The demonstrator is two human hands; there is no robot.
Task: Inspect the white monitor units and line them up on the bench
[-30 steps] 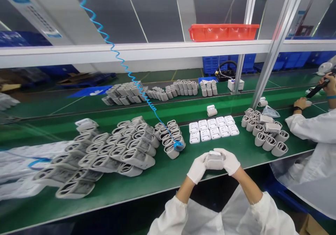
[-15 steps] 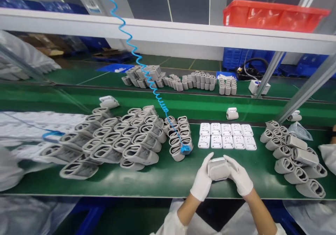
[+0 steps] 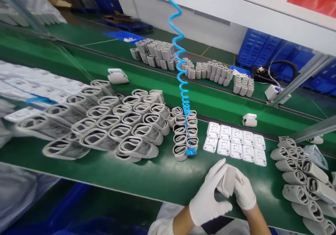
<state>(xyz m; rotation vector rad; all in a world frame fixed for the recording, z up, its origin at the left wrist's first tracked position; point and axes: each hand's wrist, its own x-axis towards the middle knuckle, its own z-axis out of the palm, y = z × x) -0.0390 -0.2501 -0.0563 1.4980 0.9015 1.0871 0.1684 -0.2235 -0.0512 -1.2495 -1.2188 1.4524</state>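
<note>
A rolled grey fabric cuff is tilted between my two white-gloved hands, above the front part of the green bench. My left hand has its fingers against the cuff's left side, with the thumb stretched out below it. My right hand grips the cuff from the right. Its fingertips are partly hidden behind the cuff. Just beyond my hands lie two rows of white device units, flat on the bench.
Many rolled cuffs stand in clusters on the left, and more cuffs on the right. A coiled blue cord hangs down to a blue clip. White units with cuffs sit on the green belt behind. Metal posts slant at right.
The view has tilted and shifted. The cuff has turned in my hands from lying level to standing at a slant, and my left thumb has moved off it.
</note>
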